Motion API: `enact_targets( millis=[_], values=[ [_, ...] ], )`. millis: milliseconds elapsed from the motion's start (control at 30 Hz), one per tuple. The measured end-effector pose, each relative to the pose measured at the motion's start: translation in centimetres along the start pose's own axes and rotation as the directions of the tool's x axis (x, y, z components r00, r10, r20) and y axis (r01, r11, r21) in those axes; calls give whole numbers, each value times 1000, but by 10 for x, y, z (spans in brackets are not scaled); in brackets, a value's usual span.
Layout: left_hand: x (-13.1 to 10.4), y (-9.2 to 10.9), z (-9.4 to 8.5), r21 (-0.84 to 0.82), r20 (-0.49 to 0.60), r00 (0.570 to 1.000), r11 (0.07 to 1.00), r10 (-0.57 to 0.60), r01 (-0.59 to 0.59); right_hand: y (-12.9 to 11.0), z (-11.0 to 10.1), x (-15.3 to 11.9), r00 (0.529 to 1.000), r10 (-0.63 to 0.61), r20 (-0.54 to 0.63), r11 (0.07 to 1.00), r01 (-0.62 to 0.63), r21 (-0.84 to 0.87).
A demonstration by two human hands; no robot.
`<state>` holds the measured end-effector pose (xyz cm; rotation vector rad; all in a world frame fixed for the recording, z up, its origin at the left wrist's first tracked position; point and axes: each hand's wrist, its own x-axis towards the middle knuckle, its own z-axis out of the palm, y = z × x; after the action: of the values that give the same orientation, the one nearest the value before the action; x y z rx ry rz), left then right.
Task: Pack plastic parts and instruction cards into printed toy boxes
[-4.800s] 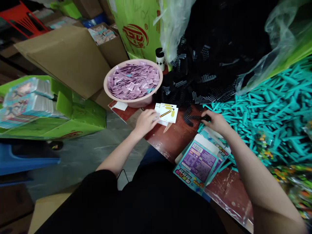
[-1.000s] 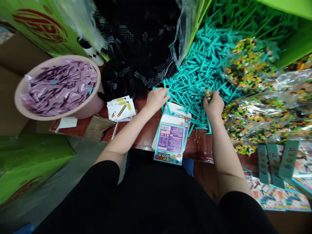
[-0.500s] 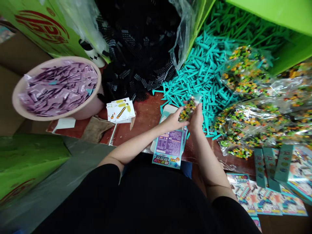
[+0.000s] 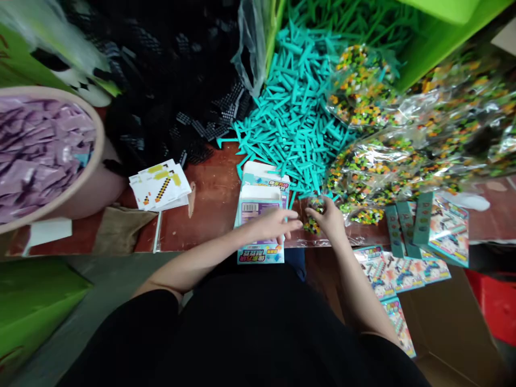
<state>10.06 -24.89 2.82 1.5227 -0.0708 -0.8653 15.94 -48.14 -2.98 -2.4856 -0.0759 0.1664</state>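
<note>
Right hand: the right hand (image 4: 331, 219) sits at the table's near edge, fingers curled around a small clear packet of coloured beads (image 4: 312, 215), holding it just right of the box.
Left hand: the left hand (image 4: 274, 224) lies palm-down over the open box (image 4: 260, 223), fingers stretched flat towards the packet, fingertips almost meeting the right hand (whether it grips anything underneath cannot be told).
Open box: teal and purple carton, flat on the red-brown table (image 4: 209, 207), flap open at its far end, directly in front of the person.
Flat cartons: printed teal cartons (image 4: 433, 226) stacked to the right, some spilling onto a lower surface.
Instruction cards: a small stack of white cards (image 4: 160, 185) with a yellow-and-black pickaxe picture, left of the box.
Basin: pink basin (image 4: 94, 177) at far left, full of purple sachets (image 4: 36, 158).
Bead bags: clear bags of mixed beads (image 4: 387, 166) beyond the right hand.
Teal sticks: a heap of teal plastic pieces (image 4: 294, 118) behind the box.
Black pieces: dark pegboard parts (image 4: 181, 97) in a plastic-lined pile, farthest back.
</note>
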Motion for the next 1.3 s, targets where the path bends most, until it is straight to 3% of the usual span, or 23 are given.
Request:
enact_targets(
  millis=[67,133,233,333,433,533,600,700,767,833,900,967,1033,1100,1167,1233,1300],
  values=[
    [-14,-2,-17,20,-122,986,994,112,-110,11,12,-19,991,-129,-21,958,119,-261],
    [-25,-6,-35,37,-182,959,976,216,-213,12,27,-29,970,-240,33,874,231,-427],
    [-33,-16,-52,82,-229,929,957,290,-279,9,43,-30,957,-256,134,787,287,-547],
    [-34,-31,-62,143,-353,882,949,313,-279,12,46,-19,972,-214,94,770,227,-596],
    [-28,-44,-70,295,-501,782,923,370,-248,21,40,-5,963,-247,106,783,263,-564],
    [-21,-52,-75,522,-532,704,837,470,-165,31,30,12,956,-266,121,855,292,-429],
    [-18,-54,-78,680,-506,678,730,533,-67,36,21,24,954,-284,95,868,298,-396],
    [-17,-59,-83,795,-465,706,603,535,67,33,4,41,978,-143,154,886,196,-420],
    [-18,-62,-86,798,-446,745,597,496,81,21,-9,50,973,21,230,931,65,-360],
    [-19,-64,-89,794,-414,770,606,486,44,-2,-21,60,964,111,242,983,-70,-172],
    [-19,-62,-89,796,-369,779,605,507,-16,-35,-24,73,992,85,96,980,-100,173],
    [-19,-56,-88,798,-332,778,598,533,-69,-73,-16,91,986,24,-164,852,66,520],
    [-20,-49,-86,803,-308,776,587,551,-98,-106,2,105,946,-61,-319,711,266,651],
    [-23,-41,-84,812,-287,768,571,572,-121,-130,21,108,953,-139,-269,724,283,629],
    [-26,-34,-86,822,-265,756,550,599,-148,-141,34,100,984,-128,-122,839,173,516],
    [-29,-30,-92,831,-244,751,531,613,-164,-141,38,89,998,-53,-15,932,55,357],
    [-29,-29,-102,826,-218,761,531,610,-190,-137,37,85,981,-121,149,982,96,164]
  ],
)
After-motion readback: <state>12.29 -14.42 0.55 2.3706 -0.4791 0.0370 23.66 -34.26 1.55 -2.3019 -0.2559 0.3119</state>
